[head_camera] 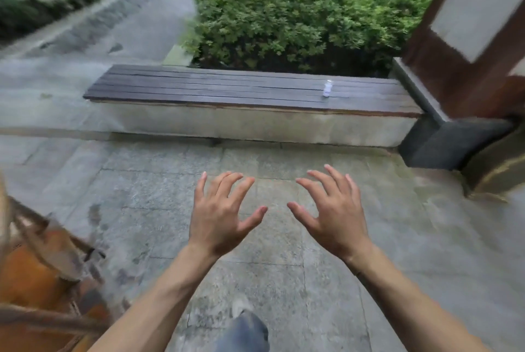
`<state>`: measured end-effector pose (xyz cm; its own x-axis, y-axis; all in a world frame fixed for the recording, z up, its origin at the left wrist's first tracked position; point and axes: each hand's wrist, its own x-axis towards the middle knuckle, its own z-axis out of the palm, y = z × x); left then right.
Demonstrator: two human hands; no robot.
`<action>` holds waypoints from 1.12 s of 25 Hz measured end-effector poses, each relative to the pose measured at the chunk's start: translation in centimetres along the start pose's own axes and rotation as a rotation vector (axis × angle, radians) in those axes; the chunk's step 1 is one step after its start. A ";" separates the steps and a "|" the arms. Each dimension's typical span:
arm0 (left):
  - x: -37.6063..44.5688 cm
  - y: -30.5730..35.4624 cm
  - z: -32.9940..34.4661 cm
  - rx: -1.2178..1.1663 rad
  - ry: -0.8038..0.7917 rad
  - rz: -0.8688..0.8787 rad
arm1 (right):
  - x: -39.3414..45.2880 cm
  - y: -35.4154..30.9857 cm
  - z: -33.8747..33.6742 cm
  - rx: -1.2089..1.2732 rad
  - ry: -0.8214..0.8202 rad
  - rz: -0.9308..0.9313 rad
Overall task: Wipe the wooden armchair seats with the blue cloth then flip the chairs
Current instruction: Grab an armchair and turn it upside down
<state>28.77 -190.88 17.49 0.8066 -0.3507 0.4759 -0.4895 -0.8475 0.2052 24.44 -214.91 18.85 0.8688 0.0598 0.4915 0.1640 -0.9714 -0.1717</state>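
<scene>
A: Nearest, bottom centre, a denim knee (244, 329); above it the left hand (218, 215) and right hand (335, 215), fingers spread, holding nothing.

B: The chair?

A: A blurred wooden armchair (37, 272) at lower left. No blue cloth in view, so wiping may stall, and the wet-looking paving (312, 280) could cause a slip.

Grey stone paving (284, 252) fills the middle of the frame, mottled with darker speckles and crossed by thin joint lines. Across the upper middle, the table (227, 87) has dark brown slats streaked with grey sheen, over a pale grey concrete base. A small clear-whitish bottle (327, 88) lies on its right part. Behind it the hedge (298, 11) is bright green above, darker below. At lower left a blurred wooden chair (42, 266) shows orange-brown. The pillar (468, 39) at upper right is reddish brown with a white panel. At the bottom edge, a trouser leg (244, 334) is faded blue.
</scene>
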 end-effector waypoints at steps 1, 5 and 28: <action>0.4 -1.8 0.2 0.026 0.016 -0.052 | 2.3 -0.5 1.8 0.022 -0.004 -0.055; 2.1 -9.0 1.4 0.111 0.095 -0.261 | 11.4 -3.7 8.7 0.073 -0.029 -0.304; -2.1 -25.7 -5.1 0.696 0.265 -1.510 | 34.2 -40.0 29.3 0.737 -0.320 -1.456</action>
<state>38.01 -166.33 15.58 0.2749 0.8933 0.3555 0.9029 -0.3669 0.2240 61.31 -167.31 17.49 -0.1602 0.8912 0.4243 0.9601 0.2404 -0.1425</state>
